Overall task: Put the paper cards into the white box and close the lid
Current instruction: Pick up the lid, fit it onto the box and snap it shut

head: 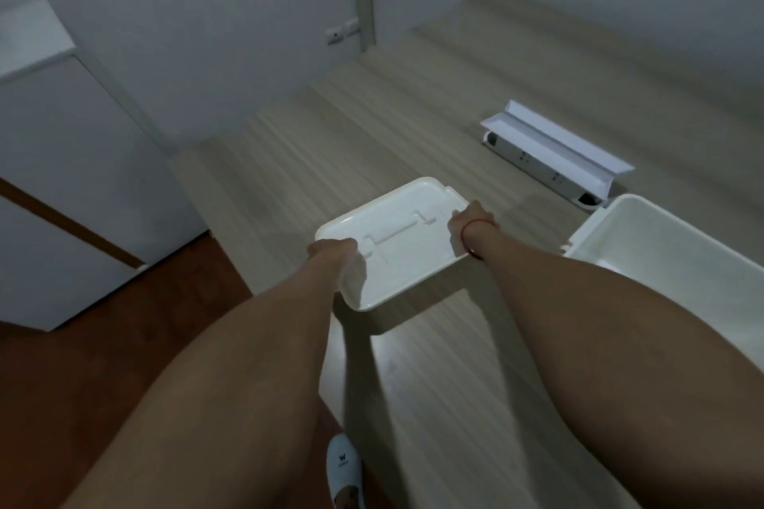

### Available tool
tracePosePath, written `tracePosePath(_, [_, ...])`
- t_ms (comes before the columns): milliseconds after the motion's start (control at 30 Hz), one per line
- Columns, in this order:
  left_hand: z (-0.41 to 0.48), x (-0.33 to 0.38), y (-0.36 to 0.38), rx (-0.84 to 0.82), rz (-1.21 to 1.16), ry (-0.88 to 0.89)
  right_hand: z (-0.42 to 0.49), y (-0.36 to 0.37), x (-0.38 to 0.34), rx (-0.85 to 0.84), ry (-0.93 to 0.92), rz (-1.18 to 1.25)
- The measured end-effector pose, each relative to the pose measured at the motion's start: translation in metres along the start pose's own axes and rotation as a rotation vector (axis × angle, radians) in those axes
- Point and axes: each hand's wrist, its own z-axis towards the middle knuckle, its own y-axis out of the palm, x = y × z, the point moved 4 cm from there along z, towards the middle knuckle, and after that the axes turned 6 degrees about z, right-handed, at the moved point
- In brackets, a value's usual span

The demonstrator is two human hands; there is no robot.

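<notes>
I hold a white plastic lid (pixel 397 244) above the wooden table, its moulded underside facing up. My left hand (pixel 330 252) grips its near-left edge and my right hand (pixel 471 221), with a red string on the wrist, grips its right edge. The lid casts a shadow on the table below it. The white box (pixel 645 236) stands open at the right edge of the view, apart from the lid. I cannot see into it, and no paper cards show anywhere.
The light wooden table (pixel 413 128) runs from the wall towards me. A flip-up power socket unit (pixel 550 155) stands open in the tabletop behind the box. A white cabinet (pixel 53 161) is at the left, and a white shoe (pixel 345 467) shows on the brown floor.
</notes>
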Motion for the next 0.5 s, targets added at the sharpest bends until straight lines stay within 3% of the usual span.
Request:
tracePosePath(133, [-0.025, 0.055, -0.025, 0.119, -0.010, 0.123, -0.013, -0.048, -0.028, 0.100, 0.037, 0.322])
tracePosePath(233, [-0.049, 0.102, -0.036, 0.206, 0.001, 0.360, -0.028, -0.084, -0.046, 0.156, 0.106, 0.625])
tracePosePath(400, [-0.093, 0.165, -0.044, 0.286, 0.023, 0.786, -0.059, -0.137, -0.056, -0.054, 0.110, 1.339])
tracePosePath(500, [-0.113, 0.191, -0.037, 0.292, 0.205, 1.031, -0.075, -0.162, -0.039, -0.028, 0.171, 1.534])
